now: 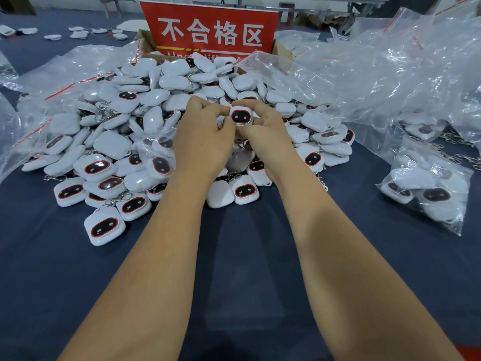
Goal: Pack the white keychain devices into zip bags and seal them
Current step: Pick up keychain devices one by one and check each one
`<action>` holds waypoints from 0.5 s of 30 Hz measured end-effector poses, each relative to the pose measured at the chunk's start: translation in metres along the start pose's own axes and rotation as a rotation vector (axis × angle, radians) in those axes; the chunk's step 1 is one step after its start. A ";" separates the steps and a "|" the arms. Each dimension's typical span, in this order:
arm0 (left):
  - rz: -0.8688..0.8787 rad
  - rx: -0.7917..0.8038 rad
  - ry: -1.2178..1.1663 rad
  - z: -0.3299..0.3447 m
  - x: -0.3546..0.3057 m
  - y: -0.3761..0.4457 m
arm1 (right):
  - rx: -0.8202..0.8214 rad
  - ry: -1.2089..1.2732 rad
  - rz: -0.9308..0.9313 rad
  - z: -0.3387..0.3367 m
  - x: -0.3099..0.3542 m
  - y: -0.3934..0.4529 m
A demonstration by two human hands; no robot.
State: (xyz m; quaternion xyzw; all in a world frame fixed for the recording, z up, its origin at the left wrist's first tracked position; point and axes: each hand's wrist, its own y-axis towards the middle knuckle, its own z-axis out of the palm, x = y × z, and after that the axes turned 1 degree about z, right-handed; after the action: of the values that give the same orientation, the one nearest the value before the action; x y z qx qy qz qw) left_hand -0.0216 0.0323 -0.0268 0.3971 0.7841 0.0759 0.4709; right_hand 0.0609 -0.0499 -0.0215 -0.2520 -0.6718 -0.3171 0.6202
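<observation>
Both hands, left hand [205, 134] and right hand [265, 131], pinch one white keychain device [241, 116] above the pile [109, 142].

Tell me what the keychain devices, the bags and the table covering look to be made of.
Keychain devices: likely hard plastic, glossy white shells with highlights, dark shiny face panels; clips look metal.
Zip bags: thin clear plastic film, crinkled and glinting.
Table covering: probably matte dark-blue fabric, no reflections.

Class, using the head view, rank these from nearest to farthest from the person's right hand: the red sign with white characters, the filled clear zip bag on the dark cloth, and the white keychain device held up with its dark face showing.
From the right hand:
1. White keychain device, held at its fingertips.
2. Filled clear zip bag, off to the right.
3. Red sign, behind the pile.
</observation>
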 end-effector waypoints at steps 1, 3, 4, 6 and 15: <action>0.000 0.001 0.005 0.000 0.000 0.000 | 0.000 0.011 0.006 0.001 0.000 0.000; 0.001 0.000 0.015 0.001 0.001 0.000 | -0.010 0.043 0.030 0.002 0.002 0.001; -0.001 -0.002 0.017 0.001 0.001 -0.001 | -0.019 0.053 0.041 0.002 0.003 0.001; -0.006 -0.001 0.016 0.001 0.000 -0.001 | -0.036 0.055 0.044 0.003 0.004 0.000; 0.000 0.009 0.024 0.000 0.001 0.000 | -0.037 0.014 -0.030 0.002 0.002 -0.001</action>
State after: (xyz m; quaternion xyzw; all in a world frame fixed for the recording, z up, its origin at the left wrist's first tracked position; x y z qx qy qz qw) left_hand -0.0221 0.0328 -0.0271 0.3981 0.7902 0.0769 0.4594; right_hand 0.0584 -0.0490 -0.0194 -0.2512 -0.6653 -0.3404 0.6152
